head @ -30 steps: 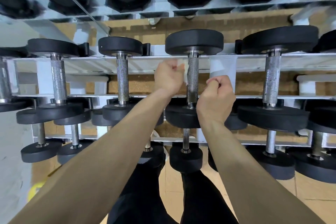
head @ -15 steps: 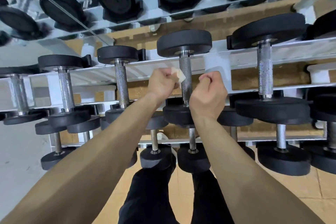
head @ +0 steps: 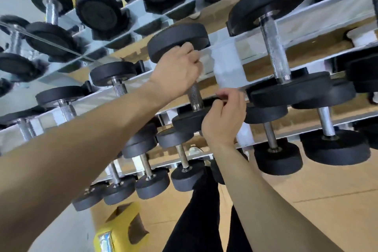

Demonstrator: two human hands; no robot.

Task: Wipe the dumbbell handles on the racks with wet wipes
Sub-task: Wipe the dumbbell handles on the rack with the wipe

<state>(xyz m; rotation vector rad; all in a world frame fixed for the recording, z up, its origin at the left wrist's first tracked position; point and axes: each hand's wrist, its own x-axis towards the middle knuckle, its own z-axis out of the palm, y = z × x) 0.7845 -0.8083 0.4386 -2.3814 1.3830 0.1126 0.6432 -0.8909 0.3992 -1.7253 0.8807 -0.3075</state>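
Two bare hands on one dumbbell (head: pixel 178 40), middle tier of rack (head: pixel 306 20). Three tiers in view; at least five dumbbells on the middle one, others cut off.

Left hand (head: pixel 176 69): grip clamped round the upper handle (head: pixel 195 96), just under the top head. Right hand (head: pixel 225 117): fingers curled beside the lower head; cannot tell if its grip holds anything. Pale scrap at the left fingertips, too blurred to name.

Handle knurled steel; heads black, round. White upright (head: pixel 227 65) just right of the dumbbell. One yellow box (head: pixel 118 229) on the floor (head: pixel 306 200), below-left.
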